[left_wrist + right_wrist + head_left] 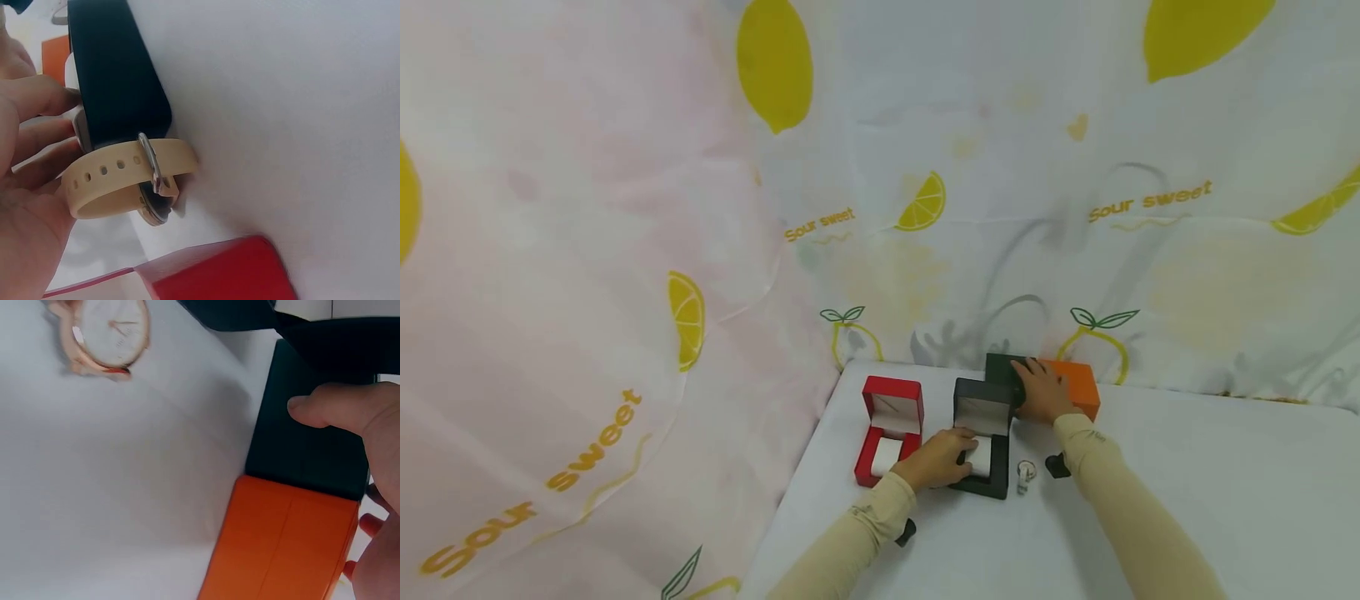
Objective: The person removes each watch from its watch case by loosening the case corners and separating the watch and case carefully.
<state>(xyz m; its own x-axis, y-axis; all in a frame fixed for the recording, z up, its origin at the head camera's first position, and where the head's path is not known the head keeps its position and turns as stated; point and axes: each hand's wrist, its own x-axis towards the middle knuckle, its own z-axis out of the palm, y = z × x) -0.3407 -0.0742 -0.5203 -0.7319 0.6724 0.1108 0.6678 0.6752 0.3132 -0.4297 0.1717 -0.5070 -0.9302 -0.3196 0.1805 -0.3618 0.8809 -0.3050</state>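
Backdrop: white-and-pink printed cloth, lemons and "Sour sweet" lettering, rising behind and to the left of everything.
Tabletop: white, carrying all boxes and watches.
Sleeves: beige, left and right, reaching in from the near edge.
Black box: lid raised, between red box and right-hand watch; its lid hides part of the dark green box in the head view.
Red box: lid raised, left of the black box, clear of it.
Orange box: rear right, lid down, touching the dark green box; partly covered by the right hand.
Dark green box: rear, behind the black box, left of the orange one, lid down.
Hands: well apart from each other. Left hand reaches over the black box's side, fingers at its cushion; whether it pinches, cannot tell. Right hand grips the dark green box, thumb across its face.
Cushions: white, one seated in the red box, one in the black box.
Beige-strapped watch: beside the black box, under the left hand, strap buckled in a loop.
Rose-gold-rimmed watch: white dial, right of the black box.
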